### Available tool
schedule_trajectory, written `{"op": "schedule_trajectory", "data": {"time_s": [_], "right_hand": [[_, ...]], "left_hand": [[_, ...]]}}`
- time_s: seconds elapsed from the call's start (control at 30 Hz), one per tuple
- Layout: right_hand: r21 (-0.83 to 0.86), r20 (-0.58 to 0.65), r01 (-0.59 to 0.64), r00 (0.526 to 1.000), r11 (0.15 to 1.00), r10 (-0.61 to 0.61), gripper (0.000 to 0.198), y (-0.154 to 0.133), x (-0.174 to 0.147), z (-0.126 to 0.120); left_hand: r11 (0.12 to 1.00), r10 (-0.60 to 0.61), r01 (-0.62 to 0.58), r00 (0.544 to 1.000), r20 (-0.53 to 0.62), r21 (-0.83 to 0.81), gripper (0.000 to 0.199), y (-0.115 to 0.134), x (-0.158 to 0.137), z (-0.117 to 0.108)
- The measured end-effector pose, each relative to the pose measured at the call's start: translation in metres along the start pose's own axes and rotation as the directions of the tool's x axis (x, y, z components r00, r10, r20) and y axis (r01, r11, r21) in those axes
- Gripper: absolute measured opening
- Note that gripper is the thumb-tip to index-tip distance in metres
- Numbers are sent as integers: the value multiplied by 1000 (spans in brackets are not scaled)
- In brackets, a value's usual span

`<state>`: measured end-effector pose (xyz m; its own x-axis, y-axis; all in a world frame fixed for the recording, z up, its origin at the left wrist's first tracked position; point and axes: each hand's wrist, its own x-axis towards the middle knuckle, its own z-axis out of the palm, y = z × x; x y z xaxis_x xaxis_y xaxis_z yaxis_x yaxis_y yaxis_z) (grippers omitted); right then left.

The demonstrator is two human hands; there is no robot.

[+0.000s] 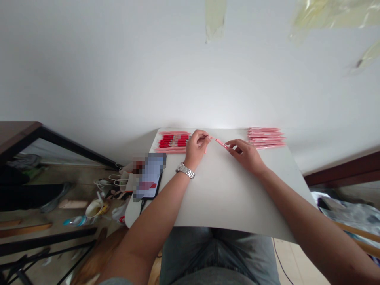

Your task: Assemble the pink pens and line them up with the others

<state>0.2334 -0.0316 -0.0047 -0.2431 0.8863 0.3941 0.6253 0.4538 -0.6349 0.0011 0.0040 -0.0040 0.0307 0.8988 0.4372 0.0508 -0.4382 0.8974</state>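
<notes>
My right hand (246,155) pinches the near end of a slim pink pen (221,143) above the white table. My left hand (196,147), with a metal watch on its wrist, is closed in a pinch just left of the pen's far end. Small pink bits show at its fingertips and below them; what they belong to is too small to make out. Beside my left hand lies a row of red pens (173,141), with pink sticks along both sides. A stack of pink pens (265,138), seemingly in clear wrapping, lies beyond my right hand.
A phone (152,176) with a cable stands at the left edge of the white table (219,194). The wall (190,79) rises right behind the table. On the floor at left are a cup (95,208), a bottle (75,221) and a dark metal frame.
</notes>
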Motion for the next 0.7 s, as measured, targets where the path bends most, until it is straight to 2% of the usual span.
{"op": "schedule_trajectory", "data": {"time_s": [0.7], "right_hand": [[-29, -1, 25, 1000, 999, -25, 27, -3, 0, -2]], "left_hand": [[997, 22, -25, 998, 51, 67, 19, 4, -1, 0]]}}
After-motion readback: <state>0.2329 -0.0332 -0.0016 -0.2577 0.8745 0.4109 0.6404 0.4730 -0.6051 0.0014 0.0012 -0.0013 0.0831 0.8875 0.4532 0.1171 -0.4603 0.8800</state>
